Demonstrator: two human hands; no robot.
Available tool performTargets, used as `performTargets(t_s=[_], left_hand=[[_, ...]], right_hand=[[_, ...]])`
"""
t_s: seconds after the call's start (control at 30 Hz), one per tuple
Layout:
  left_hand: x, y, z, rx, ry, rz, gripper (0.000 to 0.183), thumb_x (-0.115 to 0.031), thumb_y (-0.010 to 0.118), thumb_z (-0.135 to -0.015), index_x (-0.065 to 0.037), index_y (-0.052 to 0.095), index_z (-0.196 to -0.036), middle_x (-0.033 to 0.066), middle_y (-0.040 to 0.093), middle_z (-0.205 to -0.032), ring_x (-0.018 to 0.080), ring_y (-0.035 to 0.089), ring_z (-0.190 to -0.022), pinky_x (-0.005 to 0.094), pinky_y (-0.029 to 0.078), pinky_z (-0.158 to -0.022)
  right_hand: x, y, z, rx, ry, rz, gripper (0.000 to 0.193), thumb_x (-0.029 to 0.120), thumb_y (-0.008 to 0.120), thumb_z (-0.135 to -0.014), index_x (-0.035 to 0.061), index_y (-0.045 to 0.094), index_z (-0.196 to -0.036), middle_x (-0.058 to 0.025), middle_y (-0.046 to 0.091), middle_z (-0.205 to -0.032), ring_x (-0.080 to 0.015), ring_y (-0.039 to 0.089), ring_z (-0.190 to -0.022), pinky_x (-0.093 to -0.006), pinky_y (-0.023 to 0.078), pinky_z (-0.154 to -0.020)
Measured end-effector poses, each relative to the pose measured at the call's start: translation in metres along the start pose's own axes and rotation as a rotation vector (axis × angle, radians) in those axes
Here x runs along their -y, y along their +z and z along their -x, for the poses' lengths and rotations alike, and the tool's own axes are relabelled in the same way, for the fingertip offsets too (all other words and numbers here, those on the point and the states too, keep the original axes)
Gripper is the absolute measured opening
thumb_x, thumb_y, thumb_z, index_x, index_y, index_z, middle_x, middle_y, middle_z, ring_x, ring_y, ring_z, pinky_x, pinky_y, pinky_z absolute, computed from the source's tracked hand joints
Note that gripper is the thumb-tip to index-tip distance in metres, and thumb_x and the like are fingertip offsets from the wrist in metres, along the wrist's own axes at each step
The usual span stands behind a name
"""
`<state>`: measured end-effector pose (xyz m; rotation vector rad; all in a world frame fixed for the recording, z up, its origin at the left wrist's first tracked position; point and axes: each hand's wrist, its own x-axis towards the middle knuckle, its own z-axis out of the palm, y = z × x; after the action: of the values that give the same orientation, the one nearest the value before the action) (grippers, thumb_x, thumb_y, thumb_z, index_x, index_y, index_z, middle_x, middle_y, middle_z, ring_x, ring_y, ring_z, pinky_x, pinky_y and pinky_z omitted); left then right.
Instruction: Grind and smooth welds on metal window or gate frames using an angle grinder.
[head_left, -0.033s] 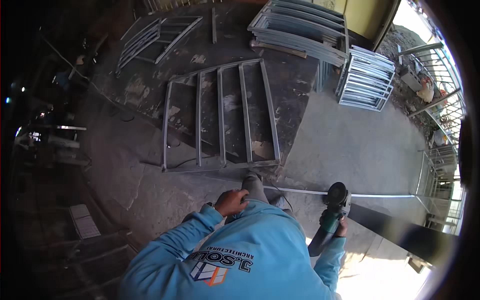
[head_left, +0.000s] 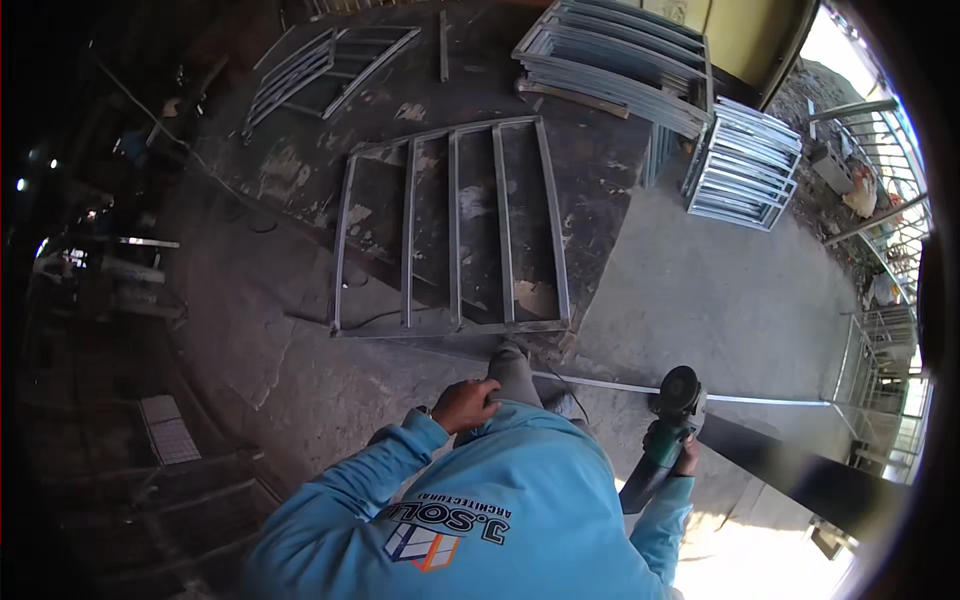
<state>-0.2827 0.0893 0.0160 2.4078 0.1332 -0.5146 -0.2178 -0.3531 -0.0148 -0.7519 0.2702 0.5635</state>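
Note:
My right hand is wrapped round the green and black body of an angle grinder. The grinder is held upright at my right side, its dark round disc at the top. Over my bent leg rests my left hand, fingers curled closed; whatever may be inside them is hidden. Beyond my foot lies a metal frame with several crossbars, on a dark, worn sheet. A long thin metal bar runs across the floor from my leg, passing behind the grinder.
Stacked metal frames stand at the far right of the sheet, with another stack beside them. Smaller frames lie far left. A cable crosses the left side. A dark flat beam extends right of the grinder.
The view has shifted slightly, so the frames and stacks appear a little farther right. Both hands keep their pose, and the grinder stays in my right hand.

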Motion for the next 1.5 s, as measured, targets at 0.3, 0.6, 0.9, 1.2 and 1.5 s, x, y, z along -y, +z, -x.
performTargets(t_s=[0.3,0.6,0.9,1.2,1.5], left_hand=[[0.034,-0.012,0.004,-0.220,-0.099,0.151,0.035,-0.026,0.071,-0.085,-0.004,0.067,-0.111,0.0158,0.072,-0.088,0.0369,0.069,-0.085,0.0467,0.054,-0.075],[0.100,-0.018,0.005,-0.138,-0.225,0.168,0.036,-0.028,0.073,-0.084,-0.004,0.067,-0.110,0.0175,0.072,-0.091,0.0378,0.069,-0.090,0.0492,0.053,-0.078],[0.092,-0.065,-0.008,-0.194,-0.133,0.215,0.029,-0.018,0.073,-0.086,-0.001,0.068,-0.109,0.0180,0.073,-0.089,0.0310,0.072,-0.079,0.0395,0.056,-0.070],[0.086,-0.068,-0.033,0.059,-0.059,0.115,0.029,-0.022,0.071,-0.087,-0.002,0.069,-0.108,0.0197,0.073,-0.092,0.0343,0.072,-0.083,0.0430,0.056,-0.072],[0.041,-0.056,-0.055,-0.164,0.149,0.034,0.024,-0.019,0.074,-0.086,-0.001,0.068,-0.101,0.0168,0.072,-0.089,0.0373,0.069,-0.081,0.0445,0.054,-0.073]], right_hand=[[0.018,0.002,-0.043,-0.039,0.050,0.294,0.085,0.059,0.073,-0.079,-0.0058,0.052,-0.130,-0.0203,0.066,-0.104,-0.0312,0.069,-0.083,-0.0411,0.059,-0.072],[0.036,0.030,-0.079,-0.076,0.156,0.367,0.082,0.061,0.070,-0.082,-0.0023,0.053,-0.132,-0.0196,0.067,-0.105,-0.0300,0.068,-0.085,-0.0413,0.057,-0.075],[0.017,0.098,-0.085,-0.108,0.151,0.220,0.076,0.048,0.074,-0.081,-0.0061,0.053,-0.129,-0.0187,0.067,-0.105,-0.0289,0.068,-0.087,-0.0402,0.057,-0.076],[0.000,0.094,-0.037,-0.152,0.062,0.190,0.076,0.046,0.081,-0.075,-0.0021,0.054,-0.127,-0.0178,0.066,-0.097,-0.0275,0.067,-0.079,-0.0391,0.058,-0.070],[-0.007,0.066,-0.008,-0.189,-0.021,0.085,0.076,0.048,0.083,-0.074,-0.0016,0.054,-0.125,-0.0174,0.067,-0.095,-0.0267,0.068,-0.082,-0.0396,0.059,-0.072]])
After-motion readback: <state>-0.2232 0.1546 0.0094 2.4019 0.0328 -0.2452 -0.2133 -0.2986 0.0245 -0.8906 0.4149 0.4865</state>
